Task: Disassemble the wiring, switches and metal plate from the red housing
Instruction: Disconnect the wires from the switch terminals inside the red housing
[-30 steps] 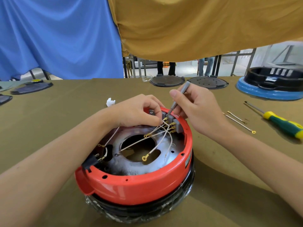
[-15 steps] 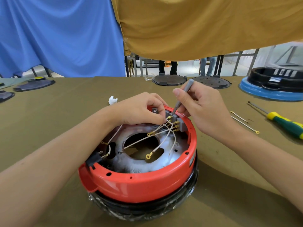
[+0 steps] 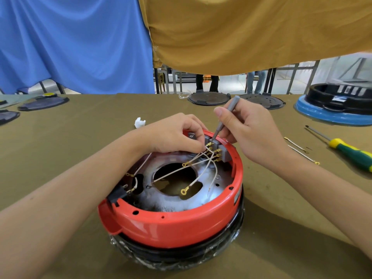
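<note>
Grey tool [image 3: 225, 117] in right hand [image 3: 253, 133], tip at switches [image 3: 216, 147]

The left hand [image 3: 177, 133] covers the far-left part of the housing [image 3: 171, 224] rim and the switch [image 3: 207, 140] its fingertips reach, so how they grip there cannot be told. The tip of the grey tool [image 3: 225, 117] held by the right hand [image 3: 251, 133] vanishes among the switches; what it touches is too small to make out. Where the wires [image 3: 175, 172] join the terminals is a tangle too fine to sort. The screwdriver [image 3: 350, 150] handle is cut off by the right edge, as is the blue-rimmed base [image 3: 330, 115]. Two dark discs [image 3: 8, 116] at far left are cropped too. Both forearms run out of the bottom edge. Beyond the worktop [image 3: 70, 137], hanging cloths hide all but the legs of people standing there.
</note>
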`<state>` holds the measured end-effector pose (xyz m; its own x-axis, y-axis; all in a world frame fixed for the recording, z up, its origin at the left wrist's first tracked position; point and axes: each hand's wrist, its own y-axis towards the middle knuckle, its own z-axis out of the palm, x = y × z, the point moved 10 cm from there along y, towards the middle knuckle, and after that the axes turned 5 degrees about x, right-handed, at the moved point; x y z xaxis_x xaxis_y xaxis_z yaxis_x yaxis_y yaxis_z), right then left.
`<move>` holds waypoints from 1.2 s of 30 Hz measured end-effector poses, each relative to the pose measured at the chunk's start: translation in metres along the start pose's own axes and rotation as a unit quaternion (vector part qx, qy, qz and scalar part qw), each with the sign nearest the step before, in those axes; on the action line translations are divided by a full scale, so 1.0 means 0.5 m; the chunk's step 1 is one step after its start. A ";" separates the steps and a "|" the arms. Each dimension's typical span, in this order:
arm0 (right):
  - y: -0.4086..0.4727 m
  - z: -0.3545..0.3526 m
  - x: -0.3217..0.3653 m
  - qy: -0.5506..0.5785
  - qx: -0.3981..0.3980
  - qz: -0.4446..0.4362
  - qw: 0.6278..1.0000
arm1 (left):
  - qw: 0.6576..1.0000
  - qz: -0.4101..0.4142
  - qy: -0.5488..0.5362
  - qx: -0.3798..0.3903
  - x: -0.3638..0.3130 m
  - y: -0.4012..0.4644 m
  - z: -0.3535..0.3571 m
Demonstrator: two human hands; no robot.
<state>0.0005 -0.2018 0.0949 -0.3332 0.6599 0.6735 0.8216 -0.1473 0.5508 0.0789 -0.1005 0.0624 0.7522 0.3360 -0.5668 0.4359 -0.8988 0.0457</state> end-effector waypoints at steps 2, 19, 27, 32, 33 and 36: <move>0.008 -0.001 -0.010 0.019 0.009 0.023 1.000 | 1.000 0.000 0.000 0.000 0.001 0.001 -0.001; 0.009 0.000 -0.041 0.093 0.011 0.063 0.994 | 1.000 0.001 0.009 -0.003 -0.007 -0.002 -0.002; -0.010 0.003 0.043 -0.078 0.010 -0.074 0.994 | 1.000 0.002 0.007 -0.008 -0.008 -0.004 -0.004; -0.021 0.040 0.092 -0.213 0.067 -0.153 0.963 | 1.000 -0.004 0.003 -0.003 -0.009 -0.005 -0.003; -0.022 0.046 0.098 -0.228 0.080 -0.160 0.957 | 1.000 -0.004 0.001 -0.002 -0.008 -0.005 -0.003; -0.018 0.056 0.104 -0.242 0.113 -0.161 0.950 | 1.000 -0.004 0.003 -0.005 -0.007 -0.004 -0.004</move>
<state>-0.0114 -0.1457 0.1112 -0.3782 0.9132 0.1520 0.8092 0.2463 0.5335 0.0765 -0.0994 0.0661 0.7510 0.3455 -0.5627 0.4472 -0.8931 0.0486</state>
